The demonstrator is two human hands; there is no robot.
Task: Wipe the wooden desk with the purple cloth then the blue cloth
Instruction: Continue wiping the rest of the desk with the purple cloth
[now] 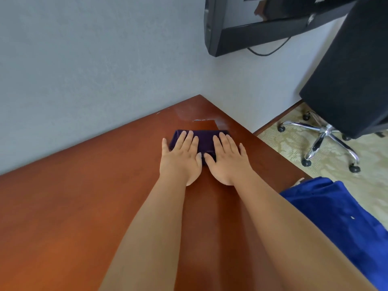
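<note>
A folded purple cloth [204,141] lies near the far right corner of the wooden desk [84,196]. My left hand [181,159] presses flat on the cloth's left half, fingers straight. My right hand [227,159] presses flat on its right half, thumb almost touching my left thumb. The blue cloth [336,219] lies bunched at the desk's right edge, beside my right forearm. A pale dusty patch [201,116] shows on the wood just beyond the purple cloth.
A grey wall [84,70] borders the desk's far side. To the right stand a black office chair [354,66] with a chrome wheeled base [323,139] on patterned carpet. A dark screen [241,24] with a cable hangs above the corner.
</note>
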